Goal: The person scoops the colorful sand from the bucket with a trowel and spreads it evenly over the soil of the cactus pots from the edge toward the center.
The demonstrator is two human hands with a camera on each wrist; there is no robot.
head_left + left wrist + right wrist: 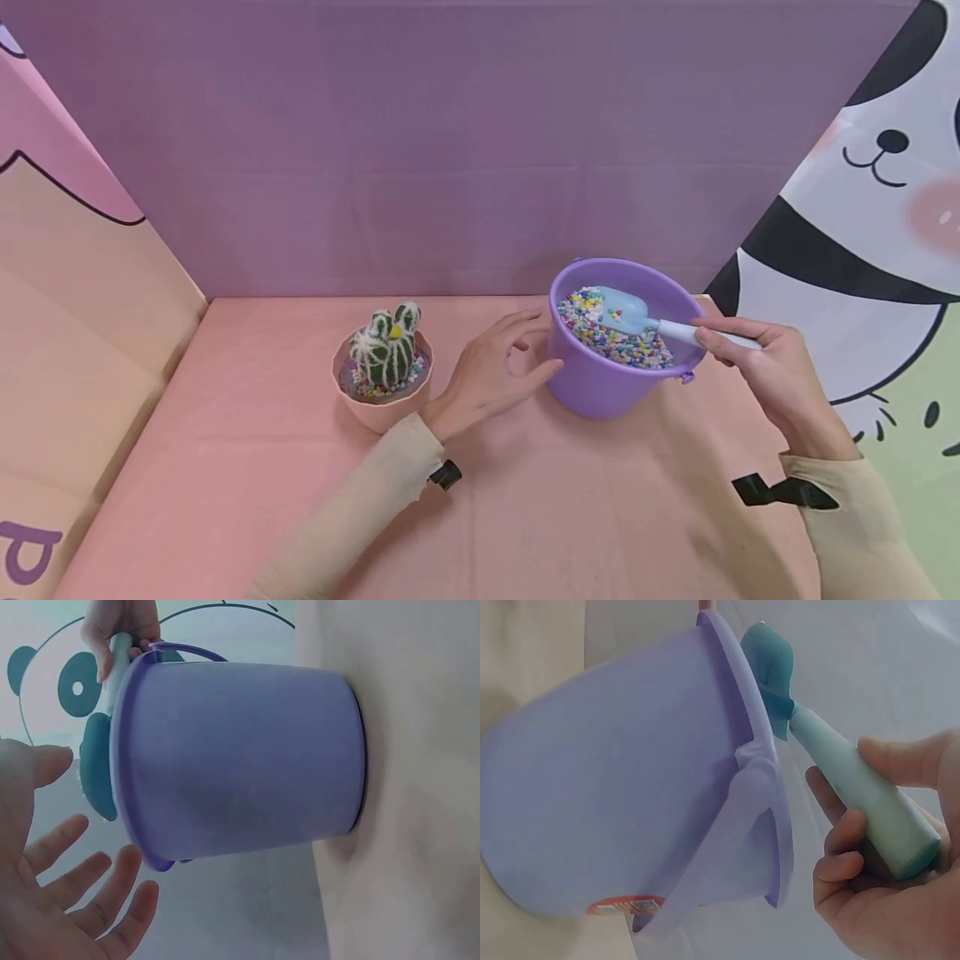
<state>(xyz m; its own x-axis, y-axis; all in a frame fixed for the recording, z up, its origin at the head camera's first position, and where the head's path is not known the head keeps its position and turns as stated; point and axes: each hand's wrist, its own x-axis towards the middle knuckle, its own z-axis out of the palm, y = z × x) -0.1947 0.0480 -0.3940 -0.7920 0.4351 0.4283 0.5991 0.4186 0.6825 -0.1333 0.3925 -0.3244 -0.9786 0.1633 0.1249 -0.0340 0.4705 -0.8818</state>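
A purple bucket (600, 393) stands upright on the pink surface, with many small multicoloured pebbles (618, 346) inside. My right hand (780, 379) grips the whitish handle of a small toy shovel (626, 310) over the bucket's right rim. The shovel's light blue scoop lies over the pebbles, and a few show on it. In the right wrist view, thumb and curled fingers wrap the handle (862, 791). My left hand (487, 375) is at the bucket's left side, fingers spread and loosely bent, holding nothing; the left wrist view shows its fingertips (142, 896) close to the rim.
To the left stands a scalloped pinkish pot (382, 412) holding a green knitted cactus (386, 358) with a yellow spot and coloured pebbles at its base. A purple cloth wall (450, 150) rises behind. A panda-printed panel (840, 250) borders the right side.
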